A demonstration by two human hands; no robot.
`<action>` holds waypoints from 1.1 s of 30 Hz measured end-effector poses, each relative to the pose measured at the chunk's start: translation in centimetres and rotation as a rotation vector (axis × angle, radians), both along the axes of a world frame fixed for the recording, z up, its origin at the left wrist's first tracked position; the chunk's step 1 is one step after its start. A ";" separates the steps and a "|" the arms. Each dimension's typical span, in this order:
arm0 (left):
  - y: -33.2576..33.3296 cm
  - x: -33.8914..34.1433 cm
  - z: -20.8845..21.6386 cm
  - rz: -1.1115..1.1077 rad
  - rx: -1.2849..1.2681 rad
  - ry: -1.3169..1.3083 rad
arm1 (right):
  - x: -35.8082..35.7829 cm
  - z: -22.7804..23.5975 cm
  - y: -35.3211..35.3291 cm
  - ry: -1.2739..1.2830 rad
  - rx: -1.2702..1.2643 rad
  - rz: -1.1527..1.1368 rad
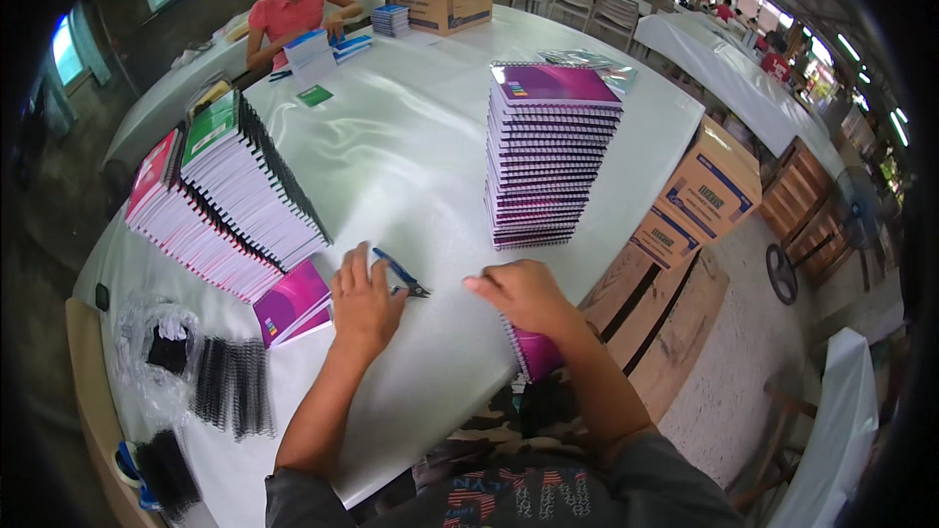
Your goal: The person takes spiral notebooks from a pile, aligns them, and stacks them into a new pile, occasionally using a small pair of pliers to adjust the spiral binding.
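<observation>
1. The left hand point(364, 298) has its fingers loosely spread just beside the blue pliers point(399, 272) on the table point(391, 166); whether they touch, I cannot tell.
2. The right hand point(528, 298) curls at the top of a purple notebook point(536, 354) near the table's close edge; its grip is hidden.
3. Beyond it stands a purple stack point(548, 166), spiral-bound.
4. At left are a green stack point(245, 181), a red stack point(191, 225) and black spirals point(233, 386).
</observation>
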State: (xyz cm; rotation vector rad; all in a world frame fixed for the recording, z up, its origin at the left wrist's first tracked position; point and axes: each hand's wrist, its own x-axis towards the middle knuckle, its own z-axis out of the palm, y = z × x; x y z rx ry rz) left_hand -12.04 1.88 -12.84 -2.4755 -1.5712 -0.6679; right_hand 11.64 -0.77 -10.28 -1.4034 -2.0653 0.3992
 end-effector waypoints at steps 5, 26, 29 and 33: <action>0.0 0.0 -3.5 0.004 -0.074 0.147 | -2.1 -3.9 1.7 -0.167 -0.067 0.116; -3.9 2.6 -1.1 -0.267 -2.164 -1.821 | 0.4 -6.2 3.0 0.636 -0.577 0.276; -4.5 3.0 -2.0 -0.410 -2.265 -1.799 | 0.8 -6.9 3.3 0.547 -0.544 0.258; -5.0 3.4 -2.2 -0.412 -2.209 -1.775 | 0.7 -7.0 3.4 0.587 -0.565 0.244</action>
